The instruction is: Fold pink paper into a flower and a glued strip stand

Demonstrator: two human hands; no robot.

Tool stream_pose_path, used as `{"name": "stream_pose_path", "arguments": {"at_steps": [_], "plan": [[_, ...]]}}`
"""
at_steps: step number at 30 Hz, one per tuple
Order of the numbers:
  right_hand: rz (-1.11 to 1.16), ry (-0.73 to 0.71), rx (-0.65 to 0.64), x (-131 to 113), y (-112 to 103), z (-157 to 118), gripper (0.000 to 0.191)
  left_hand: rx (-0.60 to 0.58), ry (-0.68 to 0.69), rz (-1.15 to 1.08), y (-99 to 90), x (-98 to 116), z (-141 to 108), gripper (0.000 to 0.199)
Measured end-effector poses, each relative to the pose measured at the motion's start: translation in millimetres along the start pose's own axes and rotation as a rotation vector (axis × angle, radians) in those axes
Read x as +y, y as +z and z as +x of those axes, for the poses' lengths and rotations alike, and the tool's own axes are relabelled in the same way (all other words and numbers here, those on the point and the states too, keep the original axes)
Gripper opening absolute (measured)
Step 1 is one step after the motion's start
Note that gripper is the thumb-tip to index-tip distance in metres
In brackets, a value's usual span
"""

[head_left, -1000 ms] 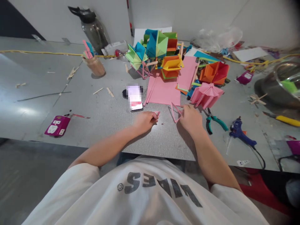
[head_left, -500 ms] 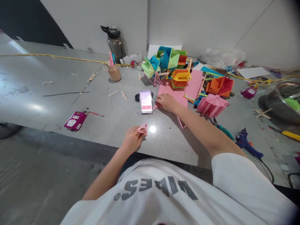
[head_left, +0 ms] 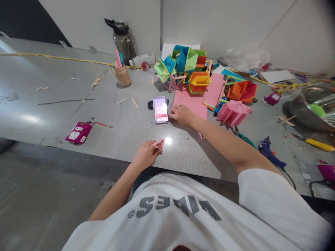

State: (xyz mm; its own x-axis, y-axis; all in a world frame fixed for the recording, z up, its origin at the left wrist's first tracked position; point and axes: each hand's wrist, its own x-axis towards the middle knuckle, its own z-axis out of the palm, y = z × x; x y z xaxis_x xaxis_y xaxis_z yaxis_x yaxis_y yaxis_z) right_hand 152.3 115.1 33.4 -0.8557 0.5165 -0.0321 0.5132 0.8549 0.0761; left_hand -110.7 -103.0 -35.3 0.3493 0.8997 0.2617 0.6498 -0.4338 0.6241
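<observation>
Close to the table's front edge, my left hand (head_left: pixel 146 155) pinches a small folded piece of pink paper (head_left: pixel 158 144) between thumb and fingers. Its pointed, open fold sticks out to the right of the fingertips. My right hand (head_left: pixel 181 114) is stretched forward, fingers curled down to the table just right of a lit phone (head_left: pixel 161 111). What lies under its fingertips is hidden. Behind that hand and partly under it lies a pink paper sheet (head_left: pixel 191 99). A bit of pink paper (head_left: pixel 201 136) shows beyond my right forearm.
Colourful folded-paper shapes (head_left: pixel 185 61) stand at the back, with a pink folded lantern shape (head_left: pixel 235 112) to the right. A blue glue gun (head_left: pixel 269 153), a yellow-handled cutter (head_left: pixel 318 143) and a metal pot (head_left: pixel 311 111) are further right. Left are a magenta pouch (head_left: pixel 79 132) and a jar (head_left: pixel 123 76).
The whole view has shifted slightly. My right hand has moved a little left and nearer to me, beside the phone; a pink scrap at its fingertips is now hidden. My left hand keeps its pinch.
</observation>
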Motion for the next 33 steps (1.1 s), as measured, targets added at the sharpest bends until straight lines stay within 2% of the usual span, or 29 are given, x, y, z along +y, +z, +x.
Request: {"name": "stream_pose_path", "arguments": {"at_steps": [4,8,11,15,18,21,22,24,26,27,29,31,33], "plan": [[0.03,-0.061,-0.005,0.4,-6.9,5.3,0.036,0.003,-0.016,-0.001,-1.7,2.0,-2.1,0.011],[0.075,-0.175,0.009,-12.2,-9.9,-12.9,0.034,0.014,-0.046,0.0,-1.9,1.2,-3.8,0.01],[0.157,-0.28,0.115,-47.3,-3.4,-37.7,0.035,0.038,-0.077,-0.004,-1.6,-1.4,-4.1,0.011],[0.313,-0.37,0.28,-117.4,1.3,-68.7,0.023,0.08,-0.112,-0.028,-2.4,-2.9,-2.2,0.015],[0.352,-0.458,0.415,-161.3,-23.8,-93.3,0.019,0.121,-0.133,-0.05,-4.0,-2.1,0.1,0.019],[0.502,-0.547,0.563,-180.9,-77.0,-127.0,0.02,0.134,-0.136,-0.065,-5.0,0.3,0.3,0.023],[0.624,-0.526,0.575,-181.8,-96.1,-138.6,0.022,0.14,-0.12,-0.067,-5.1,2.1,-0.4,0.024],[0.891,-0.329,0.544,-177.3,-126.4,-156.9,0.028,0.175,-0.05,-0.072,-4.8,8.3,-2.3,0.024],[1.033,0.021,0.52,-168.6,-137.3,-163.8,0.019,0.235,0.05,-0.089,-3.7,18.3,-3.3,0.023],[1.056,0.173,0.479,-164.2,-134.4,-162.5,0.013,0.254,0.092,-0.106,-2.7,24.4,-3.0,0.023],[1.081,0.378,0.345,-157.2,-115.6,-153.7,0.016,0.252,0.144,-0.143,0.5,36.8,0.2,0.022],[1.142,0.495,0.212,-153.1,-89.2,-142.4,0.026,0.231,0.189,-0.189,5.8,46.8,6.1,0.025],[1.187,0.561,0.167,-151.2,-66.7,-134.3,0.028,0.217,0.223,-0.236,12.8,52.5,12.9,0.029]]}}
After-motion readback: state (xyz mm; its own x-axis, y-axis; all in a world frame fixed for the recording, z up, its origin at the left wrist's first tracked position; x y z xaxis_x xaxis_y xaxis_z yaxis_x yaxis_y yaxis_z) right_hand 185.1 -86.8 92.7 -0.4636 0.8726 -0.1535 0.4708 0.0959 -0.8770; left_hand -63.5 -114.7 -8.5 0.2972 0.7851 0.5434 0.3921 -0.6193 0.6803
